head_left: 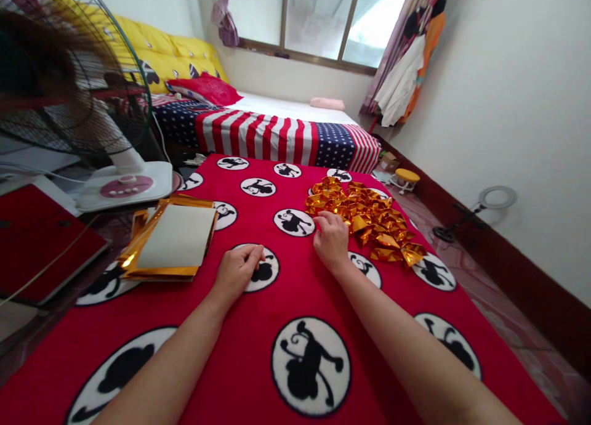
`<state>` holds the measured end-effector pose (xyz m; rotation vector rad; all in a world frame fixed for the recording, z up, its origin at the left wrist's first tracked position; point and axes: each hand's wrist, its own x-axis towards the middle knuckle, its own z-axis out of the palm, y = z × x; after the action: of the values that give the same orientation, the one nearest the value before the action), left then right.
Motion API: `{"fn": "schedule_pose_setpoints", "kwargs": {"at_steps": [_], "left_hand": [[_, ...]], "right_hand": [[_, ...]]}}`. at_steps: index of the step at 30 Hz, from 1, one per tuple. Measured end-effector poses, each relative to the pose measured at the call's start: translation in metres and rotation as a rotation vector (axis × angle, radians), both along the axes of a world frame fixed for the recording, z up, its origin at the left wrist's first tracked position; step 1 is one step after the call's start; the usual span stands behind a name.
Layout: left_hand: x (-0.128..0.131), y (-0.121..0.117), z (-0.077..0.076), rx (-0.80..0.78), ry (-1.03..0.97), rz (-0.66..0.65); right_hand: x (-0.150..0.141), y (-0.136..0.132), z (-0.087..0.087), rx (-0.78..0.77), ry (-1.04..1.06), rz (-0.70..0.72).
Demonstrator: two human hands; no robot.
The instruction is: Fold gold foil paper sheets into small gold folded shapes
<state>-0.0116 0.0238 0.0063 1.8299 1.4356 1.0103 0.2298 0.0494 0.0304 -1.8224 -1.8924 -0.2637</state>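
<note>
My left hand (237, 271) rests low over the red cloth, fingers curled together, and nothing shows in them. My right hand (333, 238) is beside the left edge of a heap of folded shiny gold foil pieces (364, 218). Its fingers are bent with a small gap at the tips, and no piece is visible between them. To the left of my left hand lies a stack of flat gold foil sheets with a pale rectangular sheet (176, 236) on top.
The red cloth (258, 363) with monkey prints covers the surface before me. A white-based fan (124, 182) stands at the left. Beyond is a bed with a striped, starred cover (268, 132). A yellow stool (407, 176) and a ring light (497, 197) stand along the right wall.
</note>
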Motion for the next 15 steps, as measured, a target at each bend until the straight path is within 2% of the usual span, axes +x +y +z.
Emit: {"fn": "schedule_pose_setpoints", "kwargs": {"at_steps": [3, 6, 10, 15], "left_hand": [[0.000, 0.000, 0.001, 0.001, -0.004, -0.001], [0.001, -0.001, 0.002, -0.001, -0.004, -0.007], [0.001, -0.001, 0.002, -0.001, 0.004, -0.017], [0.000, 0.000, 0.001, 0.002, 0.007, -0.008]], "right_hand": [[0.026, -0.006, 0.012, 0.057, -0.054, -0.080], [0.049, -0.017, 0.015, 0.007, -0.131, -0.119], [0.061, -0.041, 0.007, -0.018, -0.217, -0.096], [0.061, -0.062, -0.002, -0.084, -0.206, -0.053]]}}
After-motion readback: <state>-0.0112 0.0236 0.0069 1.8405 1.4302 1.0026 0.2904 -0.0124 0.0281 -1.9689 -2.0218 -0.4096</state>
